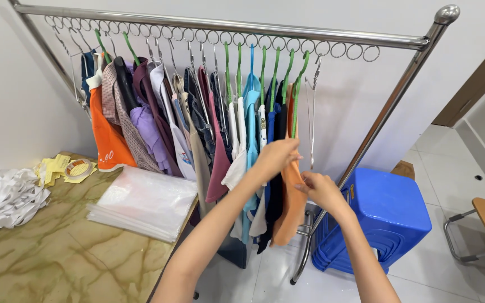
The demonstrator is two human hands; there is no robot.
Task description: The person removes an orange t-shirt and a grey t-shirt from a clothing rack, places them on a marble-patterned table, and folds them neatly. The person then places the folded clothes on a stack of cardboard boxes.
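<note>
Marble-patterned table, lower left, bearing clear plastic bags. Left hand and right hand: fingers pinching orange garment, hung on green hanger, last on steel rack.

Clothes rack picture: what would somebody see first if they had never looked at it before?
First, the shiny metal clothes rack across the top, crowded with colourful shirts on green hangers. In the middle, the left hand and the right hand both hold an orange garment hanging at the right end of the row. Next comes the bright blue plastic stool stack on the floor at the right, and the clear plastic bags on the marble-look table at the left.
</note>
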